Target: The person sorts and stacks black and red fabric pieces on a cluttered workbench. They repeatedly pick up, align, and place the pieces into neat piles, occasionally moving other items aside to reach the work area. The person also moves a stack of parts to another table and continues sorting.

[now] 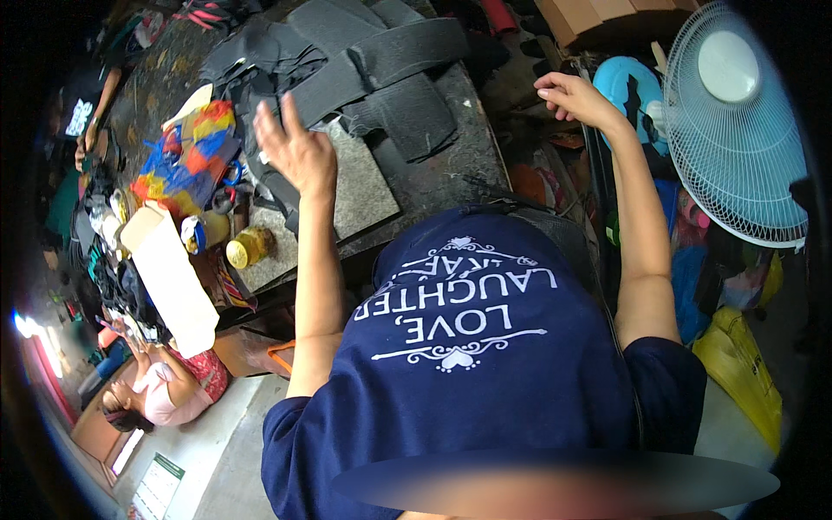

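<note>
My left hand (299, 156) is raised over the worktable (468, 130) with its fingers spread and nothing in them. Under and beside it lies a speckled grey board (368, 182). Just beyond the fingers is a heap of dark grey fabric pieces (403, 113), some long and strap-like, overlapping each other. Past the table's right edge hangs my right hand (576, 97), its fingers loosely bent and apart, with nothing visible in them. It touches none of the fabric.
Left of the board stand a yellow jar (250, 247), another container (205, 231) and a multicoloured cloth (191, 160). A long cream piece (178, 277) is nearby. At right are a fan (737, 121) and a yellow bag (741, 373). Another person (165, 386) sits at left.
</note>
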